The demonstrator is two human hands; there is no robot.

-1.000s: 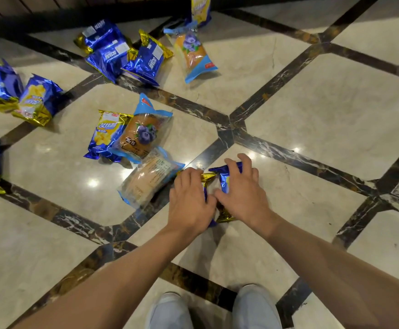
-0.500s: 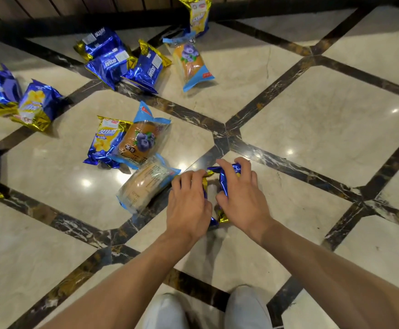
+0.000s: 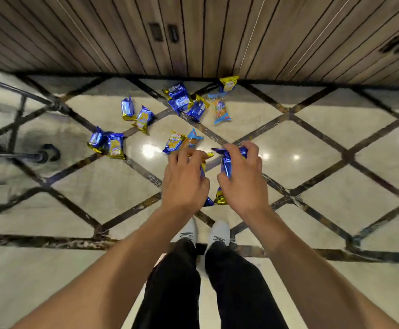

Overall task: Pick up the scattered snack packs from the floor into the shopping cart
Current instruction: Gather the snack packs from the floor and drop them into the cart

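My left hand [image 3: 184,181] grips a blue and gold snack pack [image 3: 203,167], mostly hidden under the fingers. My right hand [image 3: 241,179] grips another blue and gold snack pack [image 3: 227,163]. Both packs are held above the marble floor in front of my feet. Several more packs lie on the floor beyond: a blue and yellow pack [image 3: 173,144] beside a clear bread pack [image 3: 192,141], two blue packs [image 3: 109,143] at left, a pair [image 3: 137,113] further back, and a cluster [image 3: 186,102] near the wall with an orange pack [image 3: 221,110].
The shopping cart's dark metal frame [image 3: 16,91] and a wheel [image 3: 48,153] show at the left edge. A wood-slat wall [image 3: 193,34] closes the far side. My white shoes [image 3: 203,231] stand below my hands.
I have risen from a crouch, so the floor looks much farther away. Both hands lifted the two blue and gold packs off the floor and moved slightly apart.
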